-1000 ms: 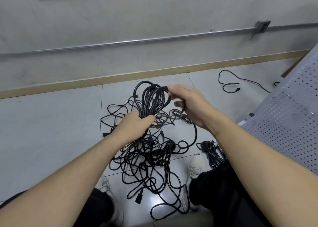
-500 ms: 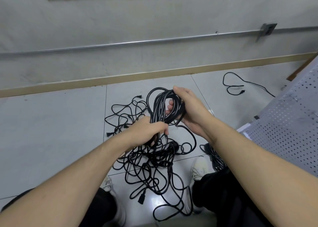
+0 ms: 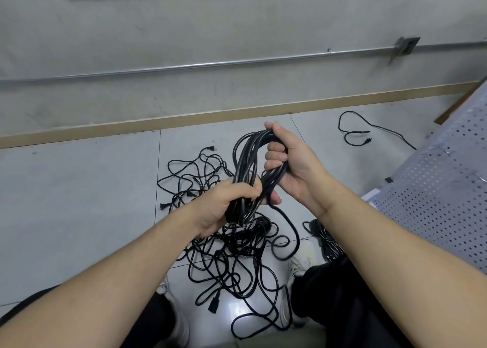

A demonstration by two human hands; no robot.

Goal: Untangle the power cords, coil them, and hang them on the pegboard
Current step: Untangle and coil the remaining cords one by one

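- Looking for brands or labels, I can read no writing on the cords, the wall or the panel
- Both bare forearms reach in from the bottom corners of the frame and meet at the middle, above the floor
- The left hand (image 3: pixel 224 208) has its fingers and thumb curled tight round the lower end of a coiled cord (image 3: pixel 247 163), knuckles toward the upper right
- The right hand (image 3: pixel 292 163) grips the upper end of the same coil, palm turned toward the viewer, fingers wrapped through the loop and thumb lying over its top
- The coil stands roughly upright between the two hands, a bundle of black loops; one strand drops from it on the right side and curves down toward the floor
- Below the hands, across the centre and lower centre of the frame, a tangle of black cords (image 3: pixel 232 258) lies spread on the grey tiled floor (image 3: pixel 79 202), with plugs showing at its left edge and near the bottom
- A second bundled cord (image 3: pixel 325 239) lies on the floor to the right of the tangle, just beside the right forearm
- A loose single cord (image 3: pixel 353 134) lies well apart in the upper right, near the skirting board
- A perforated grey pegboard panel (image 3: pixel 448 189) leans in at the right edge of the frame
- A metal conduit (image 3: pixel 210 65) runs along the wall across the upper part of the frame, ending at a small box (image 3: pixel 405 47) in the upper right
- White shoes and dark trouser legs show at the bottom, on either side of the tangle
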